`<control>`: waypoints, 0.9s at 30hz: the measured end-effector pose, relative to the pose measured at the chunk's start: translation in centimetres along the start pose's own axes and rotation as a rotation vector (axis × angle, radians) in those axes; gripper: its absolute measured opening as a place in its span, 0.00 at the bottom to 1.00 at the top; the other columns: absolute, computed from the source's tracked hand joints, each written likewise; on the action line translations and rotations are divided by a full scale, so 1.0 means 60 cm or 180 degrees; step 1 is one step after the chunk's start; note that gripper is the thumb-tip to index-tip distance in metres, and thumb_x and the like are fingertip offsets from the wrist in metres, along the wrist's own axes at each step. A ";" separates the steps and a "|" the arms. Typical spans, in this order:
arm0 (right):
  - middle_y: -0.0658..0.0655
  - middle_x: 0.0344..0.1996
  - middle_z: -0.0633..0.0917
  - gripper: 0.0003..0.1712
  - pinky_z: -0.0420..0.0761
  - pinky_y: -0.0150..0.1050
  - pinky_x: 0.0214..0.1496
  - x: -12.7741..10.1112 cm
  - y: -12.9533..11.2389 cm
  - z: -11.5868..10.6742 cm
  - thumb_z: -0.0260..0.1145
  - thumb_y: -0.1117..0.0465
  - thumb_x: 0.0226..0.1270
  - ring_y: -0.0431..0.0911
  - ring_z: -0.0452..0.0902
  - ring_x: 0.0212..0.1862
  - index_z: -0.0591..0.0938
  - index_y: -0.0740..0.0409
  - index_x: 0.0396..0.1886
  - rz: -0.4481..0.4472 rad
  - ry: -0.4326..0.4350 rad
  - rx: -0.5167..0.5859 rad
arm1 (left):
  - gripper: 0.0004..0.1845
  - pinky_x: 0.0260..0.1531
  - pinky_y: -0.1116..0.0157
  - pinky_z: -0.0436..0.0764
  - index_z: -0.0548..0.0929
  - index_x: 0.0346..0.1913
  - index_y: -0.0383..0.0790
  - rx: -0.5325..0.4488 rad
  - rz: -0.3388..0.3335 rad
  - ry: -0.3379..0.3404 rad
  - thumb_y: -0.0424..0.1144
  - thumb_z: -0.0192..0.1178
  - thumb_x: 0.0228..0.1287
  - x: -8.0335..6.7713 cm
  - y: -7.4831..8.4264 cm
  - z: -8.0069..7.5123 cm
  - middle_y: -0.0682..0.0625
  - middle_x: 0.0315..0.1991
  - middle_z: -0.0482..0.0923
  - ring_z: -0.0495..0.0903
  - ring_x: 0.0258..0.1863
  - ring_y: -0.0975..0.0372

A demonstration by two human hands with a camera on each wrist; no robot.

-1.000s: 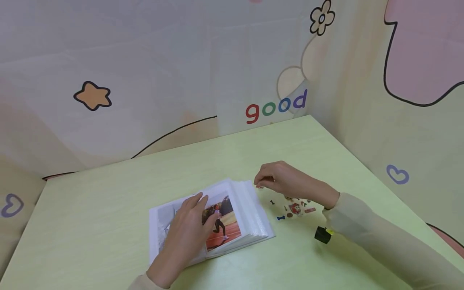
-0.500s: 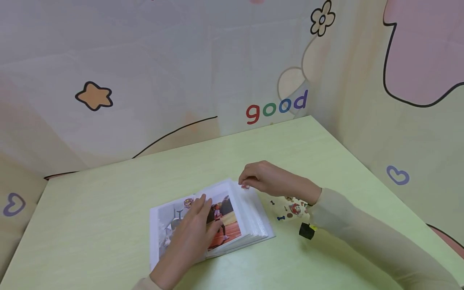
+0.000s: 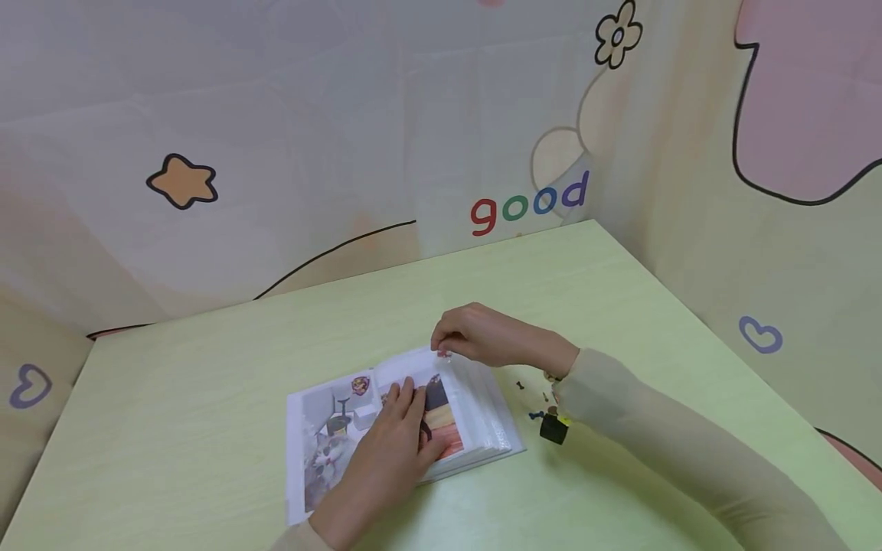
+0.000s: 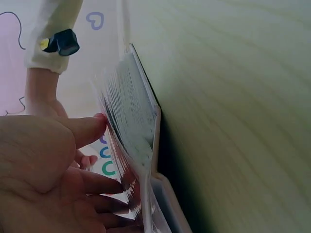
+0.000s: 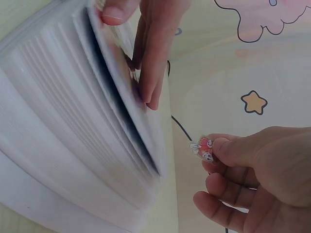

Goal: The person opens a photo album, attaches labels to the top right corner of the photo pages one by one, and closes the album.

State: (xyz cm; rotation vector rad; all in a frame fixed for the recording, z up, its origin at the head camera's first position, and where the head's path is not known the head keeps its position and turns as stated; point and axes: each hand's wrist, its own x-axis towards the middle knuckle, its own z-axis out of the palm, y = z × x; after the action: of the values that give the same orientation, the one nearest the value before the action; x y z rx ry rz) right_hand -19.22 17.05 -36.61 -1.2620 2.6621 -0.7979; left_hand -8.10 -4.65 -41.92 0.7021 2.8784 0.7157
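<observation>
A photo album [image 3: 295,467] lies open on the table, its right-hand pages fanned in a thick stack. My left hand [image 3: 389,440] rests on the right page with extended fingers, partly covering a photo of a runner [image 3: 441,417]. In the left wrist view, that hand's thumb and fingertips touch the page. Between thumb and forefinger my right hand [image 3: 475,334] pinches a small red-and-white sticker [image 5: 203,148], held above the album's far right corner. On the left page, a photo of a cat [image 3: 331,459] carries a round cartoon sticker [image 3: 360,384] at its upper right.
Right of the album, several small stickers, including a blue bone sticker [image 3: 536,415], lie on the pale green table [image 3: 172,398], partly hidden by my right forearm. A small black box [image 3: 553,428] is attached at the right wrist. Printed fabric walls [image 3: 310,153] stand around the table.
My right hand has moved left with the sticker, from beside the album to over its right page. My left hand has shifted right on the page, uncovering more of the cat photo and its sticker.
</observation>
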 end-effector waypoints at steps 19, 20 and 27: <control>0.50 0.36 0.87 0.06 0.80 0.30 0.44 0.039 0.032 0.029 0.65 0.69 0.75 0.38 0.77 0.36 0.89 0.61 0.42 0.0202 -0.0295 0.0137 | 0.40 0.73 0.45 0.61 0.65 0.73 0.19 0.0953 0.0253 -0.0144 0.52 0.57 0.77 0.004 0.013 0.020 0.25 0.75 0.58 0.56 0.77 0.35; 0.50 0.35 0.87 0.07 0.80 0.30 0.43 0.040 0.032 0.030 0.65 0.69 0.75 0.38 0.77 0.36 0.89 0.61 0.42 0.0196 -0.0308 0.0131 | 0.40 0.73 0.44 0.61 0.65 0.72 0.19 0.0967 0.0264 -0.0129 0.52 0.57 0.77 0.004 0.013 0.020 0.25 0.75 0.58 0.56 0.76 0.35; 0.49 0.36 0.87 0.06 0.80 0.29 0.44 0.047 0.037 0.038 0.65 0.68 0.75 0.38 0.76 0.36 0.89 0.59 0.41 0.0226 -0.0380 0.0097 | 0.39 0.73 0.44 0.61 0.64 0.73 0.19 0.0977 0.0266 -0.0098 0.51 0.58 0.76 0.003 0.012 0.022 0.26 0.75 0.59 0.56 0.76 0.36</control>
State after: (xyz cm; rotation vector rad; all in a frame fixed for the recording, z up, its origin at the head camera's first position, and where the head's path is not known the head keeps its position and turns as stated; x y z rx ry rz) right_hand -21.96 15.15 -39.26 -1.1624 2.5748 -0.7266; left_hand -7.68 -3.45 -42.72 0.8620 2.9762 0.2669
